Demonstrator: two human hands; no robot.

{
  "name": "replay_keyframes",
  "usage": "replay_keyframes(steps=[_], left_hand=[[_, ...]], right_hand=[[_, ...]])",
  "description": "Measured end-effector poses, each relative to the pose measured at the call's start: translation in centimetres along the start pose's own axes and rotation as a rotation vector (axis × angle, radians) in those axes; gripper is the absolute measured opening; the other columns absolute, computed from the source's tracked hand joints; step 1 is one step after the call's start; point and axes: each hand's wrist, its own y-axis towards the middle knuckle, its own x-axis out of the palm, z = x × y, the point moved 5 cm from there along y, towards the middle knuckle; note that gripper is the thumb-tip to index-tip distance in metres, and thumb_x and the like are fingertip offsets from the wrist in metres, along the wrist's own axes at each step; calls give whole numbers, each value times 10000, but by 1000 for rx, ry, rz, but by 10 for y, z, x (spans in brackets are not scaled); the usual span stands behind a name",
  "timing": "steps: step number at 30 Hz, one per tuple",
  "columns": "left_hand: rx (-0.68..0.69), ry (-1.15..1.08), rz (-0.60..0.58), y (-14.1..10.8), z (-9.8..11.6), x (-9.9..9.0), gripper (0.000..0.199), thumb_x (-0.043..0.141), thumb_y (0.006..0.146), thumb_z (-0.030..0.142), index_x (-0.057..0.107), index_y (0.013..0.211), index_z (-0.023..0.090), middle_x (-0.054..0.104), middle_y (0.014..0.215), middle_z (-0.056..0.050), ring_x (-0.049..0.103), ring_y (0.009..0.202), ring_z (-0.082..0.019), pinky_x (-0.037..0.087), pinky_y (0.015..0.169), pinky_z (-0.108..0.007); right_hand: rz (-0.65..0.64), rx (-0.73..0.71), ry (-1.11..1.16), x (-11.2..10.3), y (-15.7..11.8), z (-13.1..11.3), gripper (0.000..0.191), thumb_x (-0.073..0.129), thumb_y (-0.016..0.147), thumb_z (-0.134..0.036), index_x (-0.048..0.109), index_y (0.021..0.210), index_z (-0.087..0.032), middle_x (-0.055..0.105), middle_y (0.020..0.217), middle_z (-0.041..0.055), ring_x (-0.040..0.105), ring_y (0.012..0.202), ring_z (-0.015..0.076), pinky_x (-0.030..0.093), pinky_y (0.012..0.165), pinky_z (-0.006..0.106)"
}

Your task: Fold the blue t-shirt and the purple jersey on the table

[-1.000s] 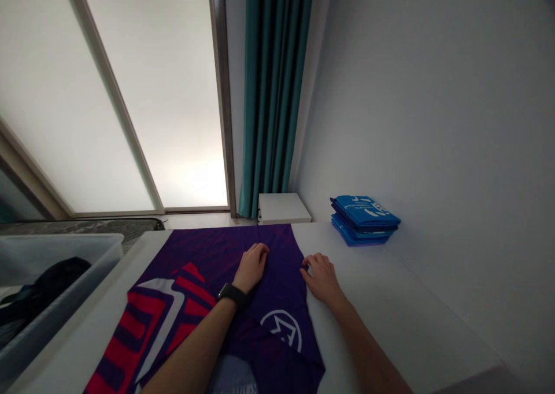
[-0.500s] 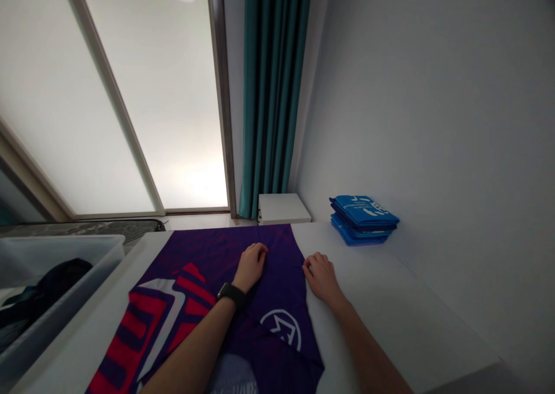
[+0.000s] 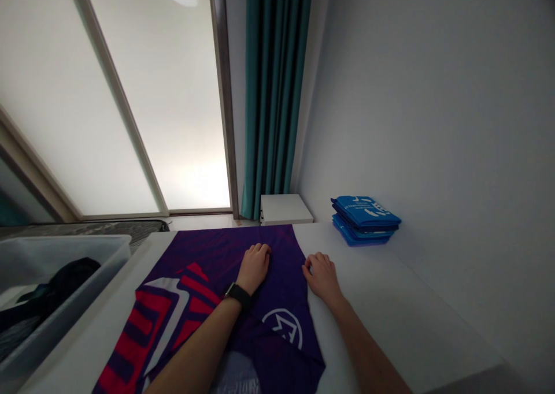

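A purple sports jersey (image 3: 264, 267) lies flat on a white table (image 3: 390, 307), with red and white panels at its lower left and a white round logo (image 3: 282, 328) near my arms. My left hand (image 3: 255, 268), with a black watch (image 3: 238, 294) on the wrist, rests on the purple cloth with its fingers lightly curled. My right hand (image 3: 321, 277) lies on the table with its fingertips at the jersey's right edge. Neither hand visibly grips the cloth.
A stack of folded blue bags (image 3: 365, 220) stands against the wall at the table's far right. A translucent plastic bin (image 3: 56, 255) holding dark clothes sits at the left. Beyond the table are a white cabinet (image 3: 285, 209), a teal curtain (image 3: 273, 93) and a frosted glass door (image 3: 151, 105).
The view has shifted slightly. My hands stay in about the same places on and beside the jersey.
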Motion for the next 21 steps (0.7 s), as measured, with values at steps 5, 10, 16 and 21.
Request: replay_keyframes(steps=[5, 10, 16, 21], left_hand=[[94, 91, -1, -10, 39, -17, 261, 451, 927, 248, 585, 1145, 199, 613, 1127, -92, 526, 1077, -260, 398, 926, -404], [261, -12, -171, -39, 82, -8, 499, 398, 955, 396, 419, 1402, 177, 487, 1418, -101, 418, 1302, -254, 343, 1062, -393], [306, -1, -211, -66, 84, 20, 604, 350, 958, 513, 368, 1449, 161, 375, 1510, -129, 318, 1397, -275, 240, 1143, -461], [425, -6, -122, -72, 88, 7, 510, 428, 950, 458, 430, 1380, 184, 458, 1430, -139, 375, 1341, -274, 279, 1105, -474]], right_hand=[[-44, -48, 69, 4, 2, 7, 111, 510, 905, -272, 599, 852, -234, 612, 953, 35, 514, 968, 208, 324, 811, 319], [-96, -80, 128, 6, 4, 15, 131, 495, 914, -271, 620, 894, -238, 617, 993, 28, 515, 991, 196, 320, 822, 311], [-55, -87, 94, 4, 3, 13, 113, 511, 909, -267, 613, 882, -227, 611, 986, 33, 518, 979, 197, 330, 823, 313], [-30, -90, 81, 1, 1, 10, 107, 504, 904, -253, 602, 868, -228, 610, 970, 34, 521, 966, 201, 336, 818, 318]])
